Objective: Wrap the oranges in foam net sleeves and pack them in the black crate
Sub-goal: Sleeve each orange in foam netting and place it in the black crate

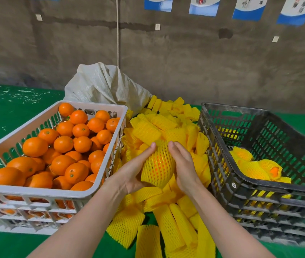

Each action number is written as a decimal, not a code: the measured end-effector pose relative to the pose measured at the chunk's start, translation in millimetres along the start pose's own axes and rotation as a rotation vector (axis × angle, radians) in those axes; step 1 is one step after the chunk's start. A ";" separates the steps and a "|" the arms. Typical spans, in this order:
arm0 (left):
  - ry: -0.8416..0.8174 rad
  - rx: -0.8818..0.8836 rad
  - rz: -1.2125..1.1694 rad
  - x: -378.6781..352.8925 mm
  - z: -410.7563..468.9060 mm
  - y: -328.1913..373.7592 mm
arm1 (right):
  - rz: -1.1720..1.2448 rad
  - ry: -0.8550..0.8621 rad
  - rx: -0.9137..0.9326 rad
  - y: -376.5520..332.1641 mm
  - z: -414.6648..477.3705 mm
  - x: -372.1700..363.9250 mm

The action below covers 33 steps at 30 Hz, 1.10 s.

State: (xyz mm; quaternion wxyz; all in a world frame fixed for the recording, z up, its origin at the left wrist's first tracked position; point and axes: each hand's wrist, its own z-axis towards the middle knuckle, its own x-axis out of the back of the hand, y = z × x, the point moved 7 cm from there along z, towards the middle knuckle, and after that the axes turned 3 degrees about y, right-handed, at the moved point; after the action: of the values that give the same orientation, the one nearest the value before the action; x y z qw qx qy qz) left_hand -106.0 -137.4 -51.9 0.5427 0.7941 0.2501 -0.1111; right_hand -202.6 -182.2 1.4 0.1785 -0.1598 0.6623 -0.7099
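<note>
Both hands on one sleeved orange (158, 164) mid-scene: left hand (135, 172) cups it from the left and underneath, right hand (183, 164) wraps its right side, the net's open end bunched at the fingertips. It sits just above the pile of loose yellow foam sleeves (166, 127) between the crates. White crate (55, 190) of bare oranges (64, 144) on the left, black crate (259, 185) on the right with a few wrapped oranges (254, 164) inside, woven sack (107, 84) at the far side, all on a green cover (8, 112).
</note>
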 end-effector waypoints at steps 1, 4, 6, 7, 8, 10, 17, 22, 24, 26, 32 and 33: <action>-0.006 -0.006 0.013 -0.7 0.2 -1.2 | -0.033 0.040 0.023 -0.4 2.2 2.2; -0.027 -0.018 0.059 -1.4 -1.5 -1.2 | -0.073 0.080 0.042 -1.4 4.0 3.6; -0.033 -0.030 0.126 -0.5 -3.2 0.6 | -0.069 0.103 0.036 -1.6 4.5 3.8; -0.031 -0.033 0.156 0.6 -4.2 1.4 | -0.063 0.111 0.023 -0.7 4.0 4.4; -0.035 -0.035 0.165 0.7 -4.9 2.2 | -0.051 0.120 0.016 0.8 4.6 5.3; -0.057 -0.039 0.161 -2.8 -6.7 3.3 | -0.042 0.116 0.011 1.2 3.9 5.2; 0.131 -0.103 0.066 -5.9 -6.3 7.7 | -0.138 0.091 0.200 -6.8 -5.0 11.6; 0.111 -0.146 -0.016 -18.2 -5.0 13.1 | -0.319 -0.053 0.308 -0.3 -16.0 2.3; 0.087 -0.074 -0.090 -22.5 -3.8 11.0 | -0.322 -0.084 0.298 -1.1 -15.1 4.5; 0.102 -0.061 -0.104 -25.9 -2.5 12.8 | -0.349 -0.101 0.318 -4.1 -14.6 8.0; 0.227 -0.120 0.042 -39.4 -2.8 22.2 | -0.496 -0.091 0.390 -5.4 -19.0 17.4; 0.198 -0.117 0.076 -47.0 -3.7 23.2 | -0.496 -0.064 0.391 -6.8 -19.2 22.6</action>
State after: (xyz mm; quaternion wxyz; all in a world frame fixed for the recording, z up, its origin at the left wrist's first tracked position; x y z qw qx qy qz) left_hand -134.3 -153.7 -10.7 0.5646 0.7770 0.2783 0.0031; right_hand -231.9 -175.3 6.6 0.0479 -0.3014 0.4481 -0.8403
